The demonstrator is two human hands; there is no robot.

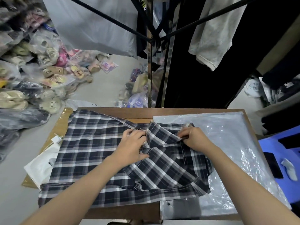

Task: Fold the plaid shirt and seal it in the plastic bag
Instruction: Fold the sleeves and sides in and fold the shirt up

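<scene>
Fingers (185, 133) of left hand (132, 143) and right hand (195, 139) pinch folds of the plaid shirt (90, 151).

The plaid shirt (90, 143) is checked in dark navy, grey and white. The plastic bag (230, 130) is clear with a whitish sheen. The table (123, 113) is brown, the cardboard (60, 122) tan, the flat packet (41, 168) white, the stool (266, 145) bright blue, the floor (103, 85) pale grey

A clothing stockroom: bagged slippers (53, 75) heaped on the floor, garments (211, 33) hanging from a rack (150, 65)
</scene>
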